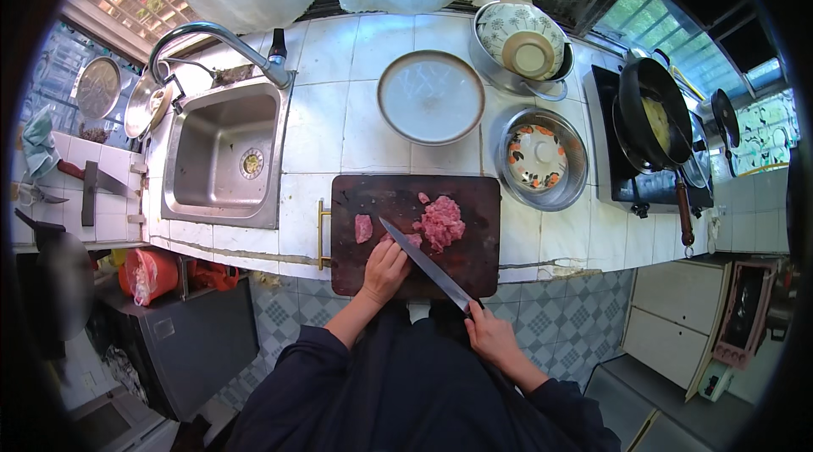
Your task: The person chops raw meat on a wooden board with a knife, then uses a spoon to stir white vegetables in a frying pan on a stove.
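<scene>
My right hand [492, 332] grips the handle of a long kitchen knife [435, 269]. The blade slants up and left across a dark wooden cutting board [470, 277], its tip just beyond my left fingers. With bent fingertips, my left hand [385, 273] holds down a strip of raw meat [414, 240] right beside the blade; the fingers hide part of this strip. Right of the knife lies a heap of chopped raw meat [443, 223], with a small bit [423, 197] above it. Another chunk of raw meat [363, 228] rests on the board's left side.
Beyond the board lies a round plate [430, 97]. To its right stand a metal basin [575, 182] with a floral lid inside and a pot [486, 64] holding bowls. A wok [629, 96] sits on the stove. On the left is a steel sink [213, 147] with a faucet [219, 29].
</scene>
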A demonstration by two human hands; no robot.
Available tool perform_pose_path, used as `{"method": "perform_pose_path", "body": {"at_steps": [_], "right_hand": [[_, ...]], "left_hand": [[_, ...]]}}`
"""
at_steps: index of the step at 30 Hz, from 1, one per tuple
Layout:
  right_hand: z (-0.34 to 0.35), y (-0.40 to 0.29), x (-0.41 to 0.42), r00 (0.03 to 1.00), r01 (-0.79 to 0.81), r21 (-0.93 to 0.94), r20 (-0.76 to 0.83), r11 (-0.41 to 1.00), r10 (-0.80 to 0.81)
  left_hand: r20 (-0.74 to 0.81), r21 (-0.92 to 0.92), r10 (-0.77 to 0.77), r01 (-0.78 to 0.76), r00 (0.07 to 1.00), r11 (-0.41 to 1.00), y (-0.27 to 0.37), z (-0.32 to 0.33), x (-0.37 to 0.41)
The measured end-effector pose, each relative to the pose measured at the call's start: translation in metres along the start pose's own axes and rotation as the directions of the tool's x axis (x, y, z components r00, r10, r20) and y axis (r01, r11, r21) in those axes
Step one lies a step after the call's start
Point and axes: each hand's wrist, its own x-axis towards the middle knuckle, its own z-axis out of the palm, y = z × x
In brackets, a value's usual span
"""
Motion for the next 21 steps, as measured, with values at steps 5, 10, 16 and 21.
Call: {"method": "perform_pose_path", "body": {"at_steps": [5, 10, 16, 21], "right_hand": [[-0.007, -0.003, -0.002, 1.000, -0.023, -0.030, 0.009, 0.999, 0.023], [-0.026, -0.001, 0.003, 0.993, -0.046, -0.039, 0.105, 0.998, 0.050], [-0.029, -0.006, 0.024, 0.991, -0.011, -0.027, 0.132, 1.000, 0.014], [-0.003, -0.028, 0.089, 0.993, 0.121, 0.003, 0.007, 0.993, -0.121]], "left_hand": [[0.024, -0.014, 0.001, -0.001, 1.000, 1.000, -0.002, -0.001, 0.000], [0.027, -0.006, -0.001, 0.001, 1.000, 1.000, -0.003, 0.000, -0.001], [0.029, 0.012, 0.021, -0.021, 0.999, 1.000, -0.003, -0.002, 0.003], [0.047, 0.005, 0.032, -0.032, 0.998, 0.999, -0.002, -0.003, 0.006]]}}
